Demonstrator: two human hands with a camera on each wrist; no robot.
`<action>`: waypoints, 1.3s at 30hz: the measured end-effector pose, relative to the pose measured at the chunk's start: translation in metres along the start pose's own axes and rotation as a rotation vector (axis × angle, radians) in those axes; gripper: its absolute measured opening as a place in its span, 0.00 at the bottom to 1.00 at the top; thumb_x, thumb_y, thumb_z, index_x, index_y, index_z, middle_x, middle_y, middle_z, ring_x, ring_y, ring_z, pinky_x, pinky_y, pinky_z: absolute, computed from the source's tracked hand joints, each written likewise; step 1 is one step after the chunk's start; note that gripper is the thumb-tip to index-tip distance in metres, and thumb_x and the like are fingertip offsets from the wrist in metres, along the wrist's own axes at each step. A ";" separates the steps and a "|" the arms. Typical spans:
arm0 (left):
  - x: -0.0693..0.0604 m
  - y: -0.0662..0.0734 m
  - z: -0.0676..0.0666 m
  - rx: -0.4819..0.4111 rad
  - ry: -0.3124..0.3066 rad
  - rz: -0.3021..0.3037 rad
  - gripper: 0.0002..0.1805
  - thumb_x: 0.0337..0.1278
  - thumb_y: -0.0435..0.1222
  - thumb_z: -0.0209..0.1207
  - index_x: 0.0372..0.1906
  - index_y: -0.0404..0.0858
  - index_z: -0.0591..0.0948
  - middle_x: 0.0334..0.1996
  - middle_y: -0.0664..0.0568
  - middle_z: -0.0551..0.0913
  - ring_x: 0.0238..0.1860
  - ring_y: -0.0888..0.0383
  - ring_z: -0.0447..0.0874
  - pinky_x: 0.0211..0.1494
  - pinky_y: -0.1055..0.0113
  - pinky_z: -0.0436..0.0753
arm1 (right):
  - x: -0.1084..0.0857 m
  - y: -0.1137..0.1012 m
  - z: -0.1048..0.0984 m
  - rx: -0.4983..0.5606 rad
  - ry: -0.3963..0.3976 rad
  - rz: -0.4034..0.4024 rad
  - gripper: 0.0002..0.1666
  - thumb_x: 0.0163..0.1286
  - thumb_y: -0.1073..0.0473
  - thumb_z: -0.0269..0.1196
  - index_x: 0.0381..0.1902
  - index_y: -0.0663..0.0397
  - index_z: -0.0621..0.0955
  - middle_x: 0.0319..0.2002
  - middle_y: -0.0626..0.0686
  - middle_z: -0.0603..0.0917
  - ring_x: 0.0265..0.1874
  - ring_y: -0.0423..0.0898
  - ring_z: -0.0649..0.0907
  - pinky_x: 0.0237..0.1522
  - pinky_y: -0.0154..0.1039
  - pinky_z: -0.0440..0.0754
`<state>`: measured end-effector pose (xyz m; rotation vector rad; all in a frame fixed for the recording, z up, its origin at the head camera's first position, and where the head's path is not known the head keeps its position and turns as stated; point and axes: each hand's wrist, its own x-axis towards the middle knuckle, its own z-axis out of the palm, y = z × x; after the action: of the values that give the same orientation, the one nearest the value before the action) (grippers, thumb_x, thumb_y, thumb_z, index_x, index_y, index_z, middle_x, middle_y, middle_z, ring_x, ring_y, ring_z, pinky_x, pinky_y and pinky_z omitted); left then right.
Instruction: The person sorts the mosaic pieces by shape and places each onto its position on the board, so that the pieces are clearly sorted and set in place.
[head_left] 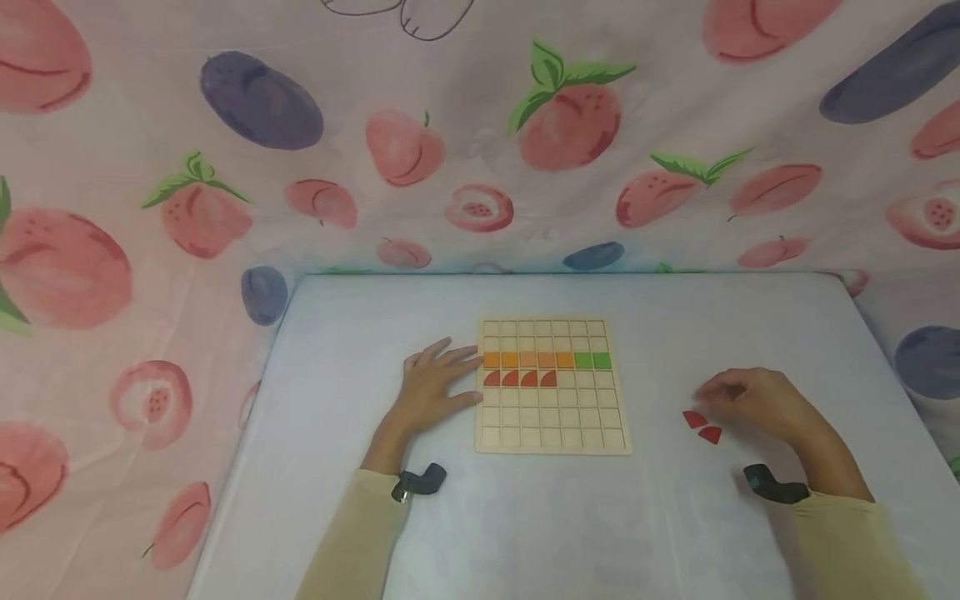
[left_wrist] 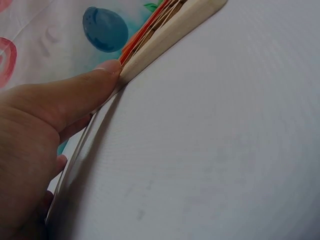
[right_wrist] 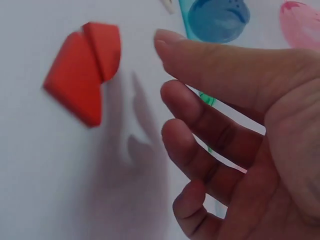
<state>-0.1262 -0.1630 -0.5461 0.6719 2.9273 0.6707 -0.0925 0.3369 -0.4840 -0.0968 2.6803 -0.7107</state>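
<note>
A pale wooden grid board [head_left: 555, 418] lies on the white table. One row on it has orange squares [head_left: 510, 360] and green squares [head_left: 592, 361]; the row below holds several red quarter-circle pieces [head_left: 529, 379]. My left hand [head_left: 429, 385] rests at the board's left edge with its fingers spread; in the left wrist view its thumb [left_wrist: 85, 90] touches the board's side [left_wrist: 175, 35]. Beside two loose red quarter-circle pieces [head_left: 694, 419] hovers my right hand [head_left: 761, 406]. The right wrist view shows those pieces [right_wrist: 77, 82] apart from its loosely bent fingers, with nothing held.
A fruit-printed cloth [head_left: 465, 158] hangs behind the table and along its sides. The white tabletop [head_left: 555, 533] stretches around the board. Each wrist bears a dark camera mount, the left one [head_left: 420, 481] and the right one [head_left: 776, 486].
</note>
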 end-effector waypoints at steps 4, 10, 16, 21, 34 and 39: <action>0.000 0.000 0.000 0.003 -0.003 -0.003 0.35 0.62 0.62 0.62 0.72 0.60 0.73 0.75 0.63 0.70 0.82 0.49 0.52 0.72 0.39 0.58 | -0.002 0.009 0.007 0.017 -0.039 -0.012 0.19 0.58 0.44 0.77 0.44 0.45 0.89 0.39 0.48 0.87 0.42 0.47 0.78 0.40 0.39 0.74; 0.001 0.000 -0.001 0.006 -0.018 -0.010 0.35 0.62 0.63 0.61 0.73 0.60 0.73 0.75 0.65 0.69 0.82 0.50 0.51 0.73 0.40 0.58 | -0.001 0.013 0.016 0.005 -0.002 -0.045 0.19 0.54 0.44 0.79 0.40 0.45 0.88 0.33 0.44 0.84 0.34 0.42 0.74 0.34 0.36 0.71; 0.001 0.001 0.000 0.008 -0.024 -0.018 0.35 0.62 0.63 0.61 0.73 0.61 0.72 0.76 0.65 0.69 0.82 0.50 0.51 0.73 0.40 0.57 | 0.002 0.009 0.018 -0.013 0.045 -0.040 0.17 0.58 0.47 0.77 0.41 0.48 0.89 0.33 0.46 0.85 0.35 0.45 0.75 0.34 0.37 0.72; 0.001 0.001 0.000 0.013 -0.028 -0.025 0.35 0.62 0.63 0.61 0.73 0.61 0.72 0.76 0.65 0.69 0.82 0.50 0.50 0.73 0.40 0.57 | 0.003 0.004 0.020 0.003 0.050 -0.028 0.18 0.61 0.49 0.75 0.43 0.54 0.87 0.34 0.49 0.84 0.36 0.47 0.76 0.34 0.39 0.73; 0.001 -0.001 0.000 0.019 -0.013 0.001 0.35 0.62 0.64 0.60 0.73 0.60 0.73 0.75 0.63 0.70 0.82 0.49 0.52 0.71 0.39 0.59 | 0.004 0.004 0.022 0.001 0.063 -0.038 0.18 0.61 0.51 0.75 0.43 0.57 0.86 0.36 0.52 0.84 0.39 0.51 0.77 0.37 0.40 0.75; 0.001 -0.001 0.000 0.008 -0.013 -0.002 0.35 0.62 0.64 0.61 0.73 0.60 0.73 0.75 0.63 0.70 0.82 0.49 0.52 0.71 0.39 0.58 | 0.005 0.005 0.022 0.012 0.055 -0.011 0.20 0.62 0.49 0.74 0.44 0.57 0.86 0.36 0.52 0.84 0.39 0.50 0.77 0.36 0.40 0.74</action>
<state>-0.1277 -0.1631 -0.5460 0.6718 2.9195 0.6528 -0.0885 0.3304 -0.5062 -0.0909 2.7296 -0.7430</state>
